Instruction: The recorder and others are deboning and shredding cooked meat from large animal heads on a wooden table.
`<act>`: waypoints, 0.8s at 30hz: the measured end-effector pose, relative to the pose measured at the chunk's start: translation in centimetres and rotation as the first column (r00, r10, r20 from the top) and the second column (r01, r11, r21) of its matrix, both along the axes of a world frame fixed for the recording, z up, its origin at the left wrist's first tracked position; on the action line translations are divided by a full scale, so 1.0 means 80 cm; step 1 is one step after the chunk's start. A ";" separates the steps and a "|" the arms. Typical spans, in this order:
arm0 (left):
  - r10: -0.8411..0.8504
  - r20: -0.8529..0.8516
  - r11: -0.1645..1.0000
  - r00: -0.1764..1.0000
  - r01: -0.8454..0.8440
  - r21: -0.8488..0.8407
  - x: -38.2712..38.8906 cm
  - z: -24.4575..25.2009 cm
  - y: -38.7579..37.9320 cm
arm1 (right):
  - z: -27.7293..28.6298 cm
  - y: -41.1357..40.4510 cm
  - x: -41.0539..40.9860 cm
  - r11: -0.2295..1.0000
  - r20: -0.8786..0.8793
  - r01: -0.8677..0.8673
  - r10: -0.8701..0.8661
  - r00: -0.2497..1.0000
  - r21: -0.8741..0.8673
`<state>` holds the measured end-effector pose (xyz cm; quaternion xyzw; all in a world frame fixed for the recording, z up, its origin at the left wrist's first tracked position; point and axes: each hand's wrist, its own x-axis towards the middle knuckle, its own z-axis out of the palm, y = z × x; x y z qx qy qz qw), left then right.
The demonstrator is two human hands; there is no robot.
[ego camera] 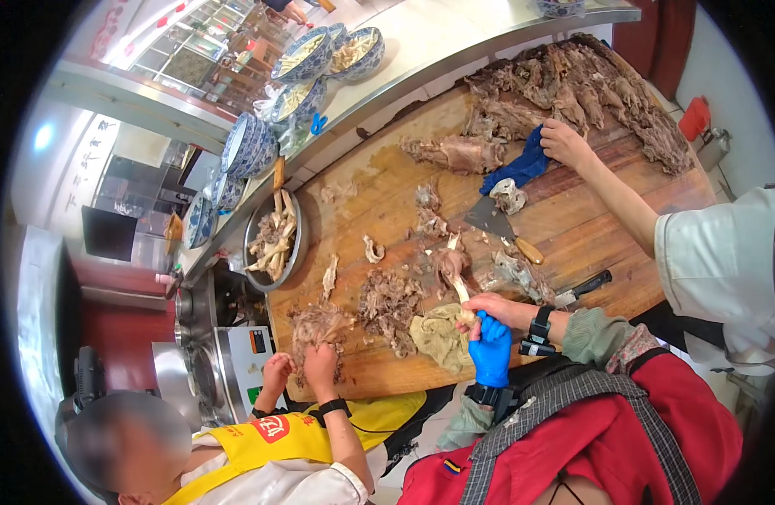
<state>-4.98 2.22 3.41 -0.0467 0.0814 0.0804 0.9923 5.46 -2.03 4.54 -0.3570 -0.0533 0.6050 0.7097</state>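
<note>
My right hand (496, 308), bare and with a black band at the wrist, grips the lower end of a leg bone (461, 289). Directly below it, the blue-gloved left hand (490, 347) closes around the same end. Cooked meat (450, 260) clings to the bone's far part, over the wooden table. A crumpled yellowish cloth (437, 334) lies just left of my hands. Beyond that is a heap of shredded meat (387, 306). To the right of the bone, a cleaver (488, 218) with a wooden handle and a black-handled knife (583, 288) rest on the wood.
At left, a co-worker's hands (318, 366) handle a meat piece (315, 325). Another person's hand (563, 144) touches a blue cloth (520, 164) at right. Large meat pieces (570, 88) cover the far end. A metal bowl (304, 237) of bones stands by the ledge with patterned bowls (252, 145).
</note>
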 end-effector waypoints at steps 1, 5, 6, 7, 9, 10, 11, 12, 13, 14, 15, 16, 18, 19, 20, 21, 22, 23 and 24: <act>0.034 -0.104 0.998 0.994 -0.039 -0.049 0.000 0.011 0.000 | 0.015 -0.002 0.000 1.000 -0.004 -0.012 0.012 1.000 -0.006; 0.070 -0.179 0.948 0.981 -0.121 -0.295 -0.001 0.019 0.000 | 0.013 0.008 -0.005 0.999 -0.032 -0.004 0.003 0.999 -0.035; 0.076 -0.217 0.958 0.973 -0.131 -0.254 -0.001 0.021 -0.001 | 0.010 0.009 -0.007 1.000 -0.063 0.007 -0.008 0.998 -0.024; 0.089 -0.255 0.969 0.963 -0.143 -0.201 0.001 0.030 -0.003 | 0.008 0.009 -0.009 1.000 -0.063 0.011 -0.012 0.998 -0.021; 0.136 -0.359 0.981 0.923 -0.176 -0.080 0.005 0.057 -0.007 | 0.002 0.010 -0.012 1.000 -0.062 0.015 -0.016 0.998 -0.017; 0.179 -0.427 0.980 0.886 -0.198 0.000 0.009 0.079 -0.012 | 0.010 0.008 -0.010 0.999 -0.033 -0.035 0.035 0.999 -0.023; 0.213 -0.505 0.977 0.836 -0.197 0.085 0.015 0.103 -0.019 | 0.014 0.007 -0.012 0.999 -0.058 -0.026 0.023 0.998 -0.040; 0.242 -0.571 0.970 0.785 -0.185 0.158 0.020 0.118 -0.025 | 0.018 0.006 -0.013 0.998 -0.083 -0.010 0.005 0.997 -0.055; 0.269 -0.608 0.962 0.747 -0.181 0.202 0.022 0.122 -0.027 | 0.019 0.006 -0.015 0.998 -0.106 0.000 -0.008 0.994 -0.069; 0.197 -0.487 0.980 0.851 -0.155 0.126 0.005 0.064 -0.011 | 0.015 0.006 -0.015 0.999 -0.072 -0.011 0.008 0.997 -0.034; 0.114 -0.355 0.993 0.928 -0.099 0.060 -0.011 0.007 0.004 | 0.007 0.006 -0.015 1.000 -0.038 -0.020 0.020 0.999 -0.003; 0.037 -0.208 0.999 0.978 -0.038 -0.003 -0.024 -0.035 0.013 | -0.002 0.006 -0.014 0.999 -0.005 -0.029 0.029 1.000 0.028; -0.050 -0.134 0.998 0.990 0.046 -0.033 -0.027 -0.030 0.015 | -0.014 0.010 -0.017 1.000 -0.035 0.005 -0.005 0.999 -0.010; -0.091 -0.095 0.995 0.991 0.087 -0.044 -0.028 -0.025 0.017 | -0.017 0.011 -0.018 0.999 -0.049 0.020 -0.021 0.999 -0.027; -0.100 -0.174 0.995 0.980 0.096 -0.030 -0.031 -0.026 0.020 | -0.020 0.010 -0.018 1.000 -0.064 0.009 -0.010 0.998 -0.016; -0.098 -0.212 0.995 0.972 0.092 -0.036 -0.031 -0.028 0.019 | -0.024 0.009 -0.018 1.000 -0.078 -0.002 0.002 0.997 -0.004; -0.096 -0.249 0.995 0.964 0.088 -0.041 -0.030 -0.030 0.017 | -0.028 0.006 -0.017 1.000 -0.093 -0.013 0.014 0.996 0.007; -0.083 -0.290 0.996 0.953 0.075 -0.039 -0.032 -0.029 0.019 | -0.028 0.007 -0.017 0.999 -0.083 -0.030 0.031 0.996 0.019; -0.060 -0.247 0.998 0.967 0.057 -0.020 -0.031 -0.027 0.017 | -0.028 0.006 -0.016 0.999 -0.073 -0.041 0.043 0.996 0.029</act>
